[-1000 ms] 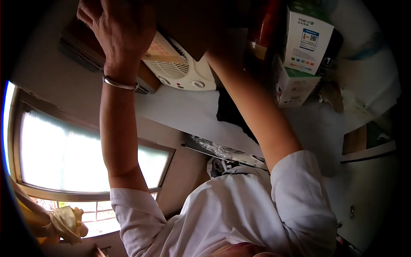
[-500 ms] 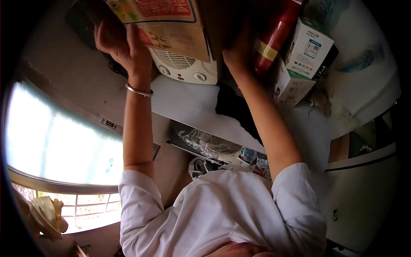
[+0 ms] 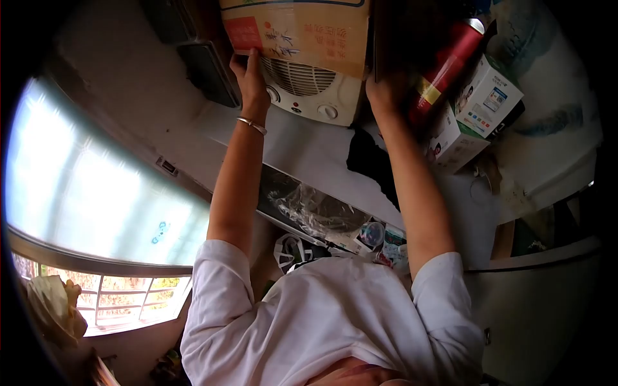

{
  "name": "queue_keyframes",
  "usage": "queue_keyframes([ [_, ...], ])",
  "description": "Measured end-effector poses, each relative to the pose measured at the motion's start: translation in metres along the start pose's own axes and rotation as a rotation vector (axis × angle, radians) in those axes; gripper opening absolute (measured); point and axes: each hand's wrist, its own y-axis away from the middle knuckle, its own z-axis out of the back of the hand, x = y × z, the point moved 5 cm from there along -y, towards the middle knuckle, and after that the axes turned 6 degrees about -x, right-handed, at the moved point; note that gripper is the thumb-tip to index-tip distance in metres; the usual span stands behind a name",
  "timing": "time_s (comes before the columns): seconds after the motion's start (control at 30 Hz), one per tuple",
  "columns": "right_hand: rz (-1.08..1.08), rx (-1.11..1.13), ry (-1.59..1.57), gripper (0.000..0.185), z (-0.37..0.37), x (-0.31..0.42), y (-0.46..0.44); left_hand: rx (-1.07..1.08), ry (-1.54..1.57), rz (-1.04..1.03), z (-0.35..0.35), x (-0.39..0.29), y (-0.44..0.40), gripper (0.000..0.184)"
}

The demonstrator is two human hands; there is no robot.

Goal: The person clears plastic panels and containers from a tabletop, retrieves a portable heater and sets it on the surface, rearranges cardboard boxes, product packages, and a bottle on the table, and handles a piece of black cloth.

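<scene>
A printed cardboard box (image 3: pixel 315 38) stands at the top of the view, its lower edge over a cream fan heater (image 3: pixel 315 96) with a round grille and knobs. Whether the heater sits inside the box or behind its flap, I cannot tell. My left hand (image 3: pixel 251 80), with a bracelet at the wrist, is closed on the box's lower left edge, fingertips against the red print. At the box's right side is my right hand (image 3: pixel 384 93), its fingers mostly lost in shadow. Just right of it leans a red cylindrical can (image 3: pixel 444 71) with a yellow band.
White product boxes (image 3: pixel 490 96) are stacked at the right. A black cloth (image 3: pixel 370 161) lies on the white tabletop (image 3: pixel 296 151). Below is an open drawer (image 3: pixel 309 212) with clear plastic packaging. A bright window (image 3: pixel 96 186) is at the left, dark boxlike objects (image 3: pixel 206 71) at upper left.
The view has shifted, so most things appear farther right. The box edge has risen slightly over the heater, showing more of the grille. My left hand has moved right to the box's lower edge.
</scene>
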Motion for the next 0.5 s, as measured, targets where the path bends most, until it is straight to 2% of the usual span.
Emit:
queue_keyframes([
  [0.07, -0.059, -0.04, -0.117, 0.042, 0.015, 0.017, -0.008, 0.034, 0.073, 0.039, 0.002, 0.007, 0.003, 0.069],
  [0.2, -0.035, -0.042, -0.107, 0.043, 0.01, 0.015, -0.003, 0.134, 0.045, 0.039, 0.005, 0.005, 0.006, 0.072],
  [0.3, 0.014, -0.036, -0.064, 0.045, 0.004, 0.013, -0.002, 0.117, 0.101, 0.127, 0.013, 0.021, 0.002, 0.065],
  [0.33, 0.019, -0.032, -0.06, 0.046, 0.004, 0.014, -0.002, 0.164, 0.13, 0.094, 0.015, 0.027, 0.0, 0.064],
  [0.43, 0.056, -0.062, -0.085, 0.039, 0.02, 0.023, -0.008, 0.133, 0.135, 0.158, 0.001, 0.009, 0.018, 0.079],
  [0.5, 0.036, -0.046, -0.113, 0.038, 0.024, 0.028, -0.005, 0.169, 0.211, 0.142, 0.001, 0.008, 0.01, 0.08],
])
